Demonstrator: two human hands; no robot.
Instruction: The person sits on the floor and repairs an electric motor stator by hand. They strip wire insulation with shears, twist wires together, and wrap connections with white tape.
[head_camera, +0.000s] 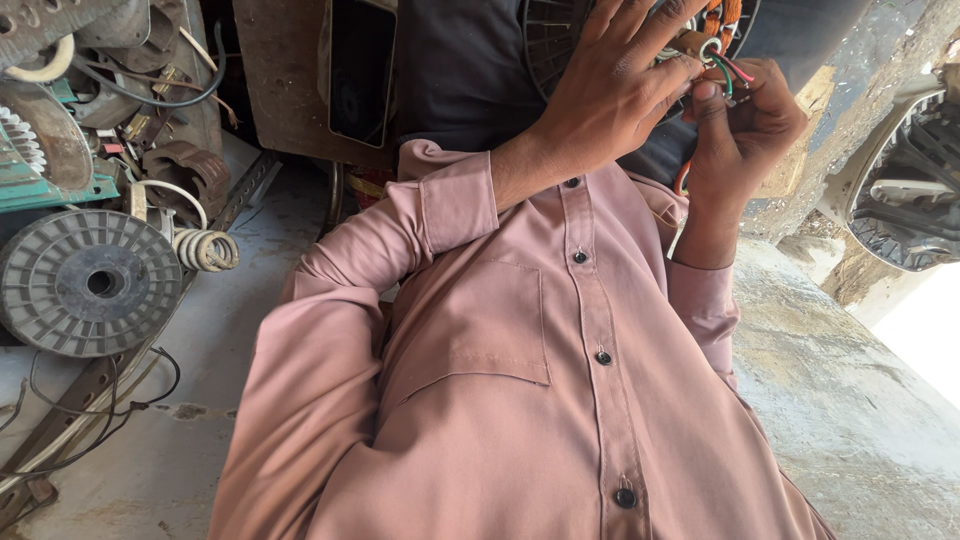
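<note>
You had both hands up at the top of the view, worked in close over a small bundle of wires, red, green and white, which sat right between them against the dark slotted fan housing behind. Your right hand was closed, thumb pressed up against the wires and pinching them from below, so the bundle lay just above and to the inner side of that hand, its strands running roughly upward and out toward the frame's top edge. Your left hand came across from the other side with fingers spread and loosely curled, the fingertips resting on or just at the same wires; whether it truly gripped anything you couldn't tell from here, since its own back hid the contact. The right hand was plainly the one doing the holding. The wire ends and whatever they joined were cut off by the top edge, and an orange part up there was too clipped to make out. Your pink shirt filled the middle of the view. Off to the left lay a grey round spool, a coil spring just beside it, and loose black cable on the concrete floor.
</note>
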